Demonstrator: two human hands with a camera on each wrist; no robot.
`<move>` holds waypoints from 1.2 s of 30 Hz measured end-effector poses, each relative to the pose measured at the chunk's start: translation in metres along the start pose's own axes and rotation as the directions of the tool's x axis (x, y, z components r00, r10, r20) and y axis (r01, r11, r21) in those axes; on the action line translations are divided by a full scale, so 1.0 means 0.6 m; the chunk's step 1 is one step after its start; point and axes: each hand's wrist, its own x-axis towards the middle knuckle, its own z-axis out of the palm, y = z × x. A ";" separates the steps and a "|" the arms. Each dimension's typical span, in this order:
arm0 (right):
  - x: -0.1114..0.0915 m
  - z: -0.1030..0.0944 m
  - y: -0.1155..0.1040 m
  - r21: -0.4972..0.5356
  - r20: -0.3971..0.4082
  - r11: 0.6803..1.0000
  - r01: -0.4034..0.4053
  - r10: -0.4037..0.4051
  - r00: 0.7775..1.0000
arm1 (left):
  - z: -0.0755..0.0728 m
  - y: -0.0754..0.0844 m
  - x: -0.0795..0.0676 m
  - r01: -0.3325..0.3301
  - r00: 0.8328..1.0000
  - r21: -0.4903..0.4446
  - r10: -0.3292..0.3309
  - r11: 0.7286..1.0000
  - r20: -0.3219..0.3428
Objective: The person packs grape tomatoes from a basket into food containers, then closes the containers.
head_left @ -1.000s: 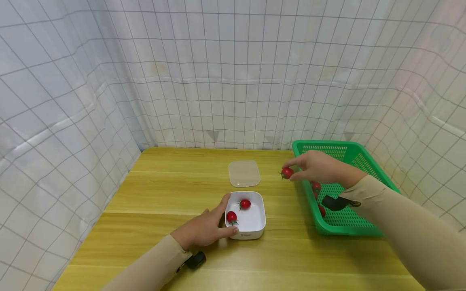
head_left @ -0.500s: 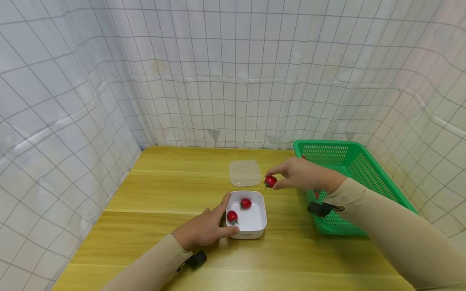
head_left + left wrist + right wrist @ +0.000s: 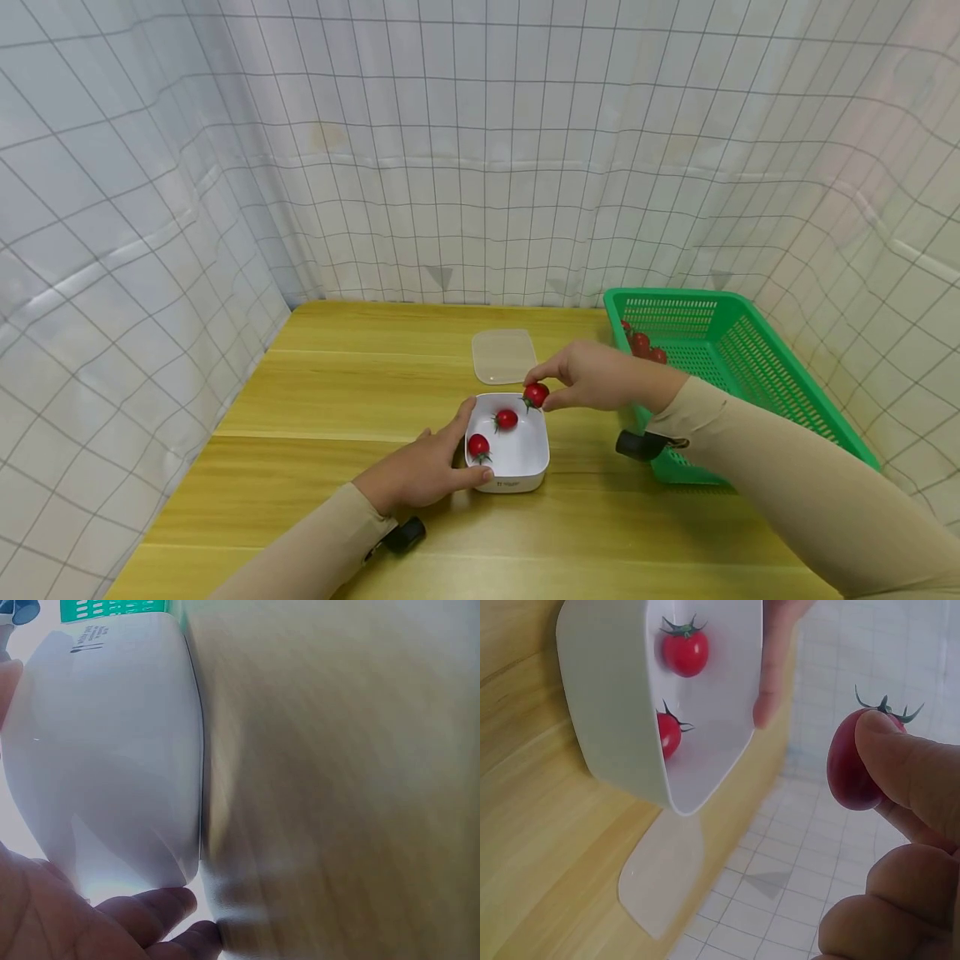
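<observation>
In the head view my right hand pinches a cherry tomato above the far right corner of a white square food box. The right wrist view shows that tomato between thumb and finger, green stem leaves up. Inside the box lie two more red tomatoes, one near the middle and one at the left. My left hand holds the box by its left side, thumb at the front corner and fingers at the far one. The left wrist view shows fingers against the box wall.
A flat translucent lid lies on the wooden table just behind the box. At the right stands a green plastic basket with several tomatoes along its left side. Gridded white curtains surround the table's back and sides.
My right hand has carried the tomato left and nearer, from the basket's left rim to over the box. The left hand and the box have stayed in place.
</observation>
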 end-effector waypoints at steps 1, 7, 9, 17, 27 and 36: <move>0.001 0.001 -0.001 0.000 0.002 1.000 -0.001 0.001 1.000 | 0.000 0.000 0.000 0.000 1.000 0.000 0.000 1.000 0.000; 0.004 0.008 -0.005 0.014 0.005 1.000 -0.006 0.006 1.000 | 0.000 0.000 0.000 -0.004 1.000 0.002 0.004 1.000 0.000; 0.004 0.010 -0.006 0.011 0.003 1.000 -0.001 0.001 1.000 | 0.000 0.001 0.000 -0.003 1.000 0.001 0.003 1.000 0.000; 0.008 0.014 -0.009 -0.001 0.006 1.000 0.026 -0.026 1.000 | -0.001 0.002 -0.002 0.002 1.000 -0.009 -0.002 1.000 0.001; 0.012 0.015 -0.014 -0.029 0.009 0.999 0.046 -0.045 0.999 | -0.001 0.002 -0.002 -0.009 1.000 -0.006 0.009 1.000 -0.006; 0.020 0.024 -0.023 -0.043 0.012 0.992 0.119 -0.118 0.993 | -0.001 0.002 -0.001 -0.011 1.000 0.004 0.011 1.000 -0.008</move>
